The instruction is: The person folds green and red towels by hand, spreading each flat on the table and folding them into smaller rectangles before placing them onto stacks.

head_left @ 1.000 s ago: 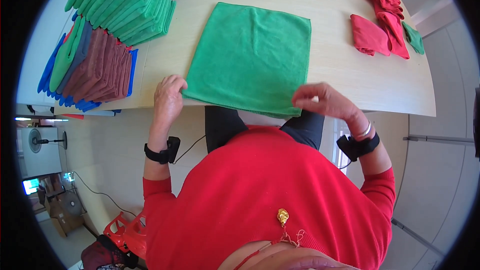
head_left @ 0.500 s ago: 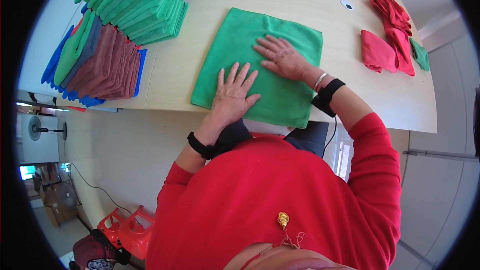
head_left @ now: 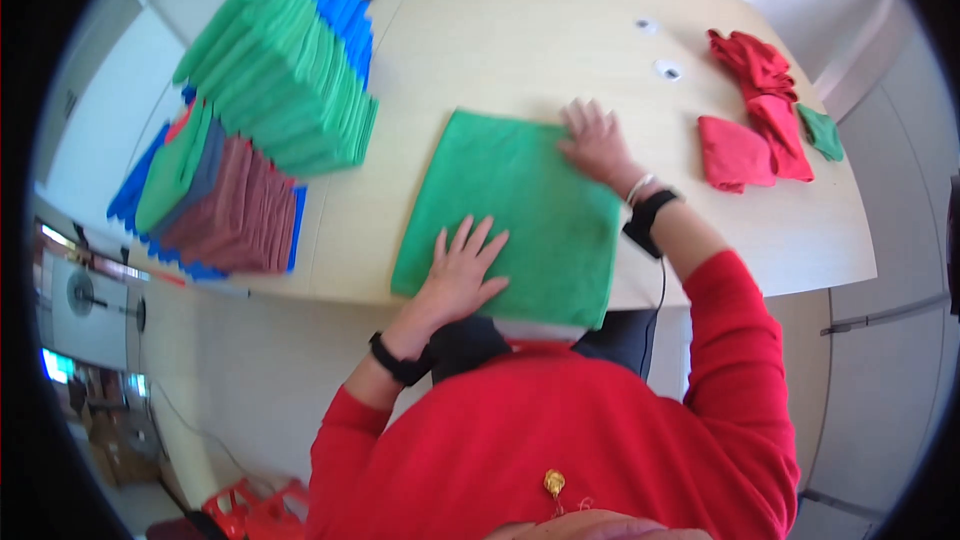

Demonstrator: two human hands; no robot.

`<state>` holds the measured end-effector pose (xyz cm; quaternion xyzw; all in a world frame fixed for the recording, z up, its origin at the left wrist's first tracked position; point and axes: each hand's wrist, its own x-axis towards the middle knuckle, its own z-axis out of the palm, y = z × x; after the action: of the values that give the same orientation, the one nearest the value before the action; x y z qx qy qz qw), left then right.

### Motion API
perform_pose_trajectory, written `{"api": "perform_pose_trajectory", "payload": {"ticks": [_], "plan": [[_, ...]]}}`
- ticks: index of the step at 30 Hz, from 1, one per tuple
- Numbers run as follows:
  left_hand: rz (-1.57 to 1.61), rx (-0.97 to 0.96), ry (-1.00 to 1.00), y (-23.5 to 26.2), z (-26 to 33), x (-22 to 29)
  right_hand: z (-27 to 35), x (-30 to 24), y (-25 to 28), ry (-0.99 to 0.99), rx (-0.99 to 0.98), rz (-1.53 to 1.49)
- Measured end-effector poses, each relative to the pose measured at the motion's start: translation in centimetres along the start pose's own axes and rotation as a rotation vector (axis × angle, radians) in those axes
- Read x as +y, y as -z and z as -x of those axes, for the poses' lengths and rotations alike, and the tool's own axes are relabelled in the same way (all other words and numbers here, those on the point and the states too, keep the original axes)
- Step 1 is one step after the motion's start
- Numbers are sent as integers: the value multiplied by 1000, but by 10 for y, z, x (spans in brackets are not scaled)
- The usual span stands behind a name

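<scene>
A green cloth (head_left: 520, 190) lies spread flat on the table, its near edge hanging slightly over the table's front edge. Fingers apart, my left hand (head_left: 462, 270) rests palm down on the cloth's near left part. My right hand (head_left: 600, 145) is at the far right corner, somewhat blurred, with its fingers stretched out over the cloth's edge. Neither hand holds anything that I can see. Both wrists wear black bands.
On the left of the table (head_left: 500, 20) stand a tall stack of folded green cloths (head_left: 290, 80) and a stack of brown cloths (head_left: 235, 205), with blue ones beside them. Crumpled red cloths (head_left: 770, 100), a folded red cloth (head_left: 733, 152) and a small green cloth (head_left: 820, 130) lie right.
My right hand has slid from the cloth's upper middle out to its far right corner. The left hand stays on the near left part. The whole view has shifted, so everything appears lower.
</scene>
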<state>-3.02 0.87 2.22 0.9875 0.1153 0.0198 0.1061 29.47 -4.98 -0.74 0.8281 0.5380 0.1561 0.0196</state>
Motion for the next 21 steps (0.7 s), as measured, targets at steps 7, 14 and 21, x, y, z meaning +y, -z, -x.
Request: {"api": "perform_pose_trajectory", "payload": {"ticks": [7, 14, 21], "plan": [[-82, 109, -73, 25, -104, -58, 35, -61, 21, 120, -57, -374], [-219, 216, -68, -36, -174, -70, 28, -25, 1, 77, 7, -362], [-130, 183, 411, -16, -144, -136, 22, 2, 0, -82, -27, -308]]}}
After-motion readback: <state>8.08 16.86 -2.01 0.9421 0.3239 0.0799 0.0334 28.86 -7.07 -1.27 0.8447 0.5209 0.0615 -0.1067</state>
